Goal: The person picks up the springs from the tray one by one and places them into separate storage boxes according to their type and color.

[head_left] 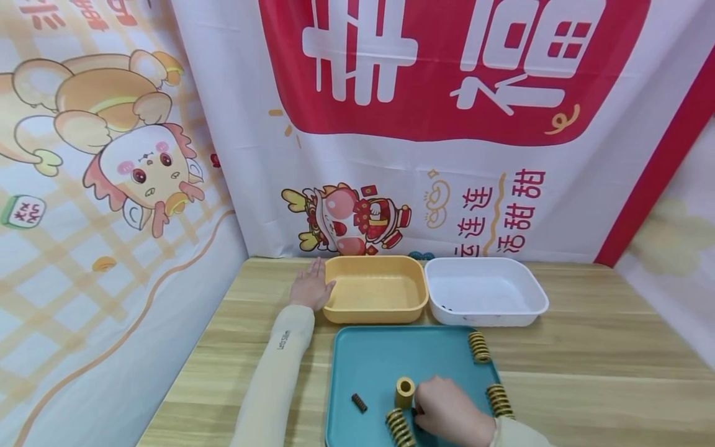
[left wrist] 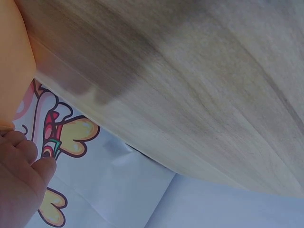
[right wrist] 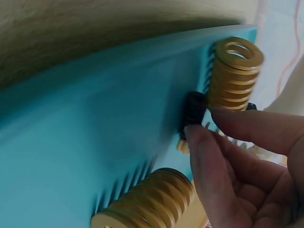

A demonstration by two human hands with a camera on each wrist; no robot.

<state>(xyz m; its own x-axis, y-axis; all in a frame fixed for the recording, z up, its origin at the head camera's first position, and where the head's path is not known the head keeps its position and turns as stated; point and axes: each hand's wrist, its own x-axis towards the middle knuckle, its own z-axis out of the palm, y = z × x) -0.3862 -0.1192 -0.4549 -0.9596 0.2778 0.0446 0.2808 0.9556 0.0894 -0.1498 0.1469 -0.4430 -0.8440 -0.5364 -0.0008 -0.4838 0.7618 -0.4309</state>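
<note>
Right hand: (head_left: 451, 411) low over the tray; thumb and index appear to pinch the black spring from opposite sides, the other fingers folded toward the palm.
Black spring: (right wrist: 194, 108) inside the tray (head_left: 374, 357), just beside an upright gold spring (right wrist: 236, 76) in the right wrist view. Whether it is clear of the tray floor cannot be told.
Handling: judged light and small, stiff, not fragile. The coils should give only a little under a pinch; smooth metal may roll or slip if held off-centre.
Where to hold: across the middle of its length, fingertips square to the coils. An end grip would likely let it swivel; the neighbouring gold spring leaves little finger room on that side.
Left hand: (head_left: 311, 288) grasping nothing; fingers extended along the left side of the yellow bin (head_left: 374, 316), thumb at its rim.
Tray, other contents: a second dark spring (head_left: 359, 403) lying left of the upright brass tube (head_left: 404, 393); further large gold coils near the right hand and by the right edge.
White bin: (head_left: 487, 320) beside the yellow one; tiny dark items inside, too small to identify.
</note>
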